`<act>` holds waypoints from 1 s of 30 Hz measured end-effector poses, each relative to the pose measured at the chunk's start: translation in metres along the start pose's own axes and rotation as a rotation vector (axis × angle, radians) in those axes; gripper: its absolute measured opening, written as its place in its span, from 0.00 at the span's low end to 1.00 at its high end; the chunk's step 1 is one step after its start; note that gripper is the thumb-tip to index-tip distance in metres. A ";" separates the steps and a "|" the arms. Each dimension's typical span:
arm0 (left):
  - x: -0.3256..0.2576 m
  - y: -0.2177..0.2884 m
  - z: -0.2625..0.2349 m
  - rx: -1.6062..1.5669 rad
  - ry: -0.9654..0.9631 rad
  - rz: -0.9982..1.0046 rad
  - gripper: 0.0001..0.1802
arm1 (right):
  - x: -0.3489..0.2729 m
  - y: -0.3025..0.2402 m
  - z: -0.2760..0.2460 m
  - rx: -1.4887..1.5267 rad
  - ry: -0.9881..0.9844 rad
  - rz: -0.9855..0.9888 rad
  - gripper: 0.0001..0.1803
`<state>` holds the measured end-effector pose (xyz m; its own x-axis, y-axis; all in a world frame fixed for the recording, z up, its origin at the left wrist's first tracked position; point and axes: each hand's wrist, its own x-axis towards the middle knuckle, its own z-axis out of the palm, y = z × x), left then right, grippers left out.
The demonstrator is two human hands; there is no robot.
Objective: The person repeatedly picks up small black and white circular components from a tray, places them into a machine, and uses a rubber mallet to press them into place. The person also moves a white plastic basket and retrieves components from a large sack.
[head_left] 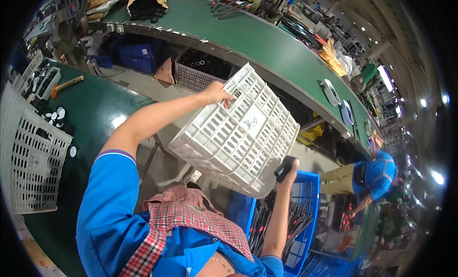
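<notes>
White crate [253, 122] was tilted, one end gripped by the left hand [215, 93]; the right hand [289, 176] clasped a black object [285, 168] near the crate's lower corner.

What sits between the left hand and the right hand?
A white slotted plastic crate, in the head view. The left hand grips one end; the right hand, holding a black object, is near the other.

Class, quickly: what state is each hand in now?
Left hand: closed, holding the white crate.
Right hand: closed, holding a black object.
</notes>
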<state>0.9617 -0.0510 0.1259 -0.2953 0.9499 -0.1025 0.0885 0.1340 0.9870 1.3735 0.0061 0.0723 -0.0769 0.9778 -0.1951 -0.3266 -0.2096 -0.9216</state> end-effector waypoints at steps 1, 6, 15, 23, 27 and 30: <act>0.013 -0.021 0.008 0.019 0.028 -0.001 0.06 | 0.016 0.015 -0.007 -0.052 0.014 0.080 0.23; 0.102 -0.120 0.014 0.198 0.125 -0.006 0.09 | 0.098 0.078 0.001 -0.059 -0.039 0.210 0.25; 0.161 -0.267 -0.119 0.456 0.441 -0.651 0.30 | 0.158 0.149 0.060 -0.325 -0.129 0.565 0.32; 0.146 -0.377 -0.233 0.506 0.579 -0.967 0.18 | 0.249 0.160 0.225 -0.651 -0.444 0.607 0.36; 0.120 -0.428 -0.267 0.505 0.685 -1.042 0.20 | 0.296 0.176 0.319 -0.690 -0.619 0.691 0.37; 0.092 -0.447 -0.288 0.449 0.672 -1.138 0.19 | 0.322 0.198 0.389 -0.748 -0.718 0.748 0.36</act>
<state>0.6210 -0.1046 -0.2887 -0.7934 -0.0390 -0.6074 -0.2497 0.9309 0.2665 0.9182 0.2769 -0.0423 -0.5776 0.3514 -0.7368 0.6055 -0.4210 -0.6754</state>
